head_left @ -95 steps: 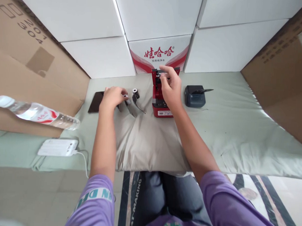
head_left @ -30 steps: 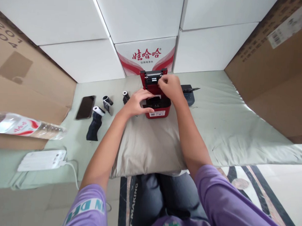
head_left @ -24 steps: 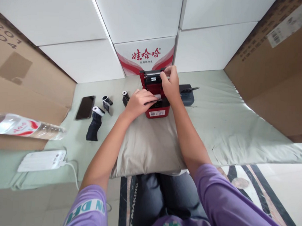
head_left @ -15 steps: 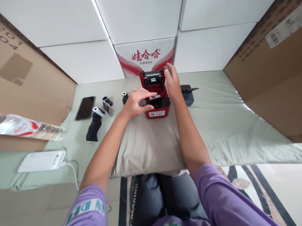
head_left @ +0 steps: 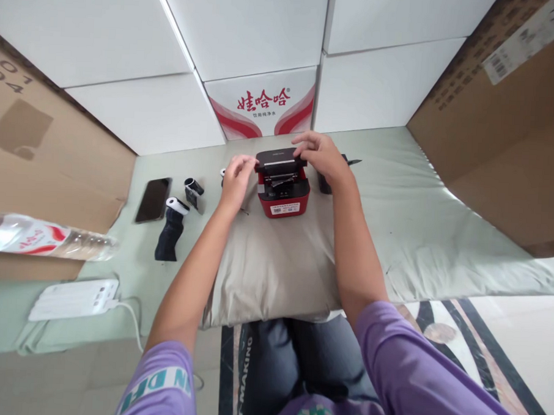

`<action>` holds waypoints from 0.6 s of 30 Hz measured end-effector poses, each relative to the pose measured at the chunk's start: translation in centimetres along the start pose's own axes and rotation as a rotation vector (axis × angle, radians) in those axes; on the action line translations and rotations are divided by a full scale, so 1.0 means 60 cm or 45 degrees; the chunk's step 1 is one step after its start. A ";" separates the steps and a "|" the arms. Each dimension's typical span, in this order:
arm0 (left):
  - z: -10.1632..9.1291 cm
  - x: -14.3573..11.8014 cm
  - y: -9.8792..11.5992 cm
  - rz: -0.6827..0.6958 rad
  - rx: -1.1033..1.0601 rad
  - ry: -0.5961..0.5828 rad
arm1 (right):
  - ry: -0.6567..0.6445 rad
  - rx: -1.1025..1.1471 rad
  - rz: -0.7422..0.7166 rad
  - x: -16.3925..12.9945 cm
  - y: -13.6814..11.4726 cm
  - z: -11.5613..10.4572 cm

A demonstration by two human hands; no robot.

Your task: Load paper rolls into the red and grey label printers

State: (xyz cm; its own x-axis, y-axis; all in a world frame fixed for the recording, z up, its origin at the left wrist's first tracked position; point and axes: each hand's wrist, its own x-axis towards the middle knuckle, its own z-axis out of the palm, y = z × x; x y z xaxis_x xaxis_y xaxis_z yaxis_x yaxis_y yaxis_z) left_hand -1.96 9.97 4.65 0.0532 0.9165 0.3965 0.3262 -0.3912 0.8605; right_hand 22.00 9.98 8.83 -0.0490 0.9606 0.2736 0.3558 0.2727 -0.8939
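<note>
While both hands press on the dark lid (head_left: 280, 159) of the small red printer (head_left: 283, 192), the left hand (head_left: 235, 180) has loosely bent fingers at the lid's left corner and the right hand (head_left: 322, 157) lies spread across its right end; neither grips anything. The printer sits on a grey cushion (head_left: 274, 262), and the lid looks only partly down. A judgement: uneven pressure could jam or crease the paper inside, or nip a left fingertip, and the soft cushion could let the printer tip. Behind the printer a white carton (head_left: 263, 103) bears red Chinese characters. Left of the printer lie paper rolls (head_left: 193, 187), a phone (head_left: 154, 191) and a water bottle (head_left: 41, 241) with a red label; a brown box (head_left: 15, 98) reads "201" and "04". The printer's front sticker is too small to read.
</note>
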 end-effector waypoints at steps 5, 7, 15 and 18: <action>0.004 0.003 -0.018 -0.089 -0.043 -0.161 | -0.160 -0.218 0.146 -0.016 -0.006 -0.004; 0.007 0.004 -0.021 -0.144 -0.128 -0.219 | -0.212 -0.177 0.250 -0.017 -0.003 0.000; 0.005 0.003 -0.009 -0.247 -0.282 -0.324 | -0.272 0.246 0.440 -0.025 0.016 0.003; 0.008 -0.001 0.000 -0.299 -0.295 -0.283 | -0.207 0.303 0.452 -0.032 0.028 0.006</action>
State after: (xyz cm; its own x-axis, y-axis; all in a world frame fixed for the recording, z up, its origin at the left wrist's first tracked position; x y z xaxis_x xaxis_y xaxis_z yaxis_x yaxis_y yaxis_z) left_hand -1.53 9.98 4.47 0.2138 0.9691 0.1231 0.1335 -0.1538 0.9790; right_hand 22.38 8.61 6.69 -0.1155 0.9875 -0.1069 0.1535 -0.0886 -0.9842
